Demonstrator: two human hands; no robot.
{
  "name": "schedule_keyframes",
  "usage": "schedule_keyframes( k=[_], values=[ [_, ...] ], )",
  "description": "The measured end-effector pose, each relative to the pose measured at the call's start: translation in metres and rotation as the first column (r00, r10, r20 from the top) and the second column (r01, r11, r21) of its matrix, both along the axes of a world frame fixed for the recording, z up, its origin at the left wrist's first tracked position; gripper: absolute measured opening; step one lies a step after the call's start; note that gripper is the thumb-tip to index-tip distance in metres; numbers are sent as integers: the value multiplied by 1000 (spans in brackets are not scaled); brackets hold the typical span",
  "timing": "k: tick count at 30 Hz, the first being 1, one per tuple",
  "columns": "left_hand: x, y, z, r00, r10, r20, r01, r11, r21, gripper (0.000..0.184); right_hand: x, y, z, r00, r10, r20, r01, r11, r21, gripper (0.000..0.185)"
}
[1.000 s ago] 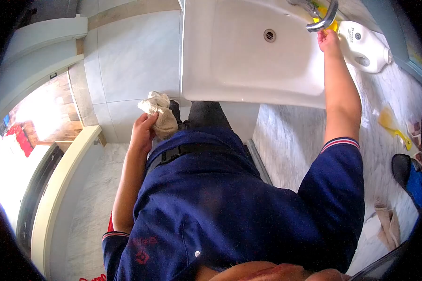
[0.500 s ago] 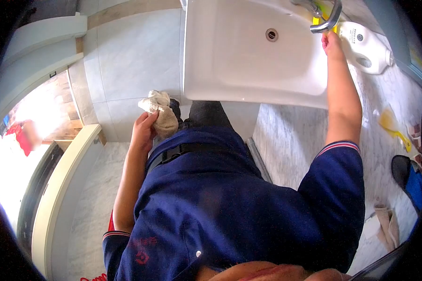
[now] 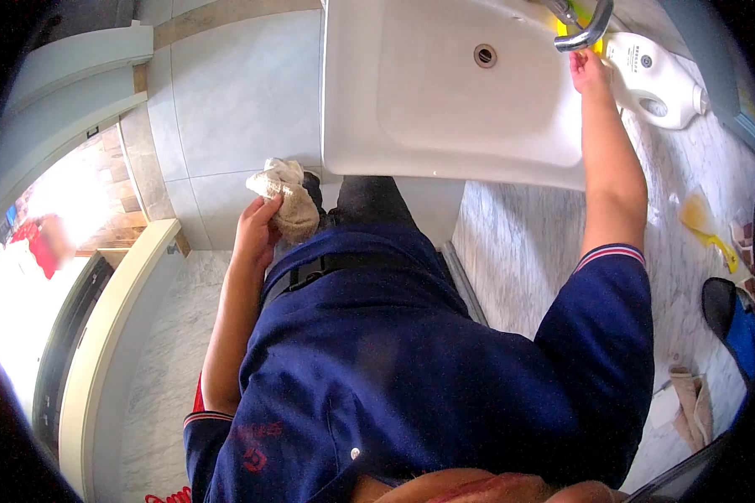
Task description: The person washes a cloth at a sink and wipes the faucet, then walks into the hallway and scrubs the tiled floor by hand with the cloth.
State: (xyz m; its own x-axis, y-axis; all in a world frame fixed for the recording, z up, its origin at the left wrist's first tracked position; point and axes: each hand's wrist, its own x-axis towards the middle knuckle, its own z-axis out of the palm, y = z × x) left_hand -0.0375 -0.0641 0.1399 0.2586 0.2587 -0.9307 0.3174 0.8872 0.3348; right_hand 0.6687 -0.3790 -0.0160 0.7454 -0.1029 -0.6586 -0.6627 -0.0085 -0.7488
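My left hand [image 3: 258,230] is closed around a crumpled beige cloth [image 3: 294,210], held at my waist to the left of the sink. Stretched out to the far right corner of the white sink [image 3: 453,155], my right hand [image 3: 590,74] sits just below the spout of a chrome tap [image 3: 591,35]. Its fingers are curled in; what they hold, if anything, is hidden. Behind the tap, something yellow [image 3: 566,29] shows in part. A white jug-like bottle [image 3: 646,71] with a handle lies or stands right beside that hand.
A yellow-handled brush or scraper [image 3: 707,226], a blue and black item [image 3: 734,327] and a beige cloth [image 3: 690,411] are along the right side. At left, a pale ledge [image 3: 117,335] borders a bright opening, where a person in red [image 3: 38,243] is visible.
The view has shifted slightly, with the sink a little higher in the frame. My right hand stays by the tap, and my left hand still grips the cloth.
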Motion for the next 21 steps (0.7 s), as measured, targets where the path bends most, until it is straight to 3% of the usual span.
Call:
schedule_keyframes(
  k=[2, 5, 8, 17, 21],
  values=[
    [1, 3, -3, 1000, -14, 1, 14, 1000, 3, 29, -7, -1, -1, 998, 54, 14, -55, 998, 29, 20],
    [2, 2, 0, 1000, -17, -6, 17, 1000, 7, 29, -15, 9, 6, 999, -30, 41, 31, 999, -27, 18],
    [4, 2, 0, 1000, -2, 0, 2, 1000, 9, 28, -8, 3, 5, 983, -185, 19, 182, 979, 93, 18],
    [-1, 2, -4, 1000, -19, -17, 19, 1000, 8, 26, -14, 35, 35, 963, -271, -1, 270, 958, 101, 16],
    [5, 1, 1, 999, 6, -33, -5, 1000, 13, 27, -16, 28, 13, 985, -171, -10, 171, 982, 81, 14]
  ],
)
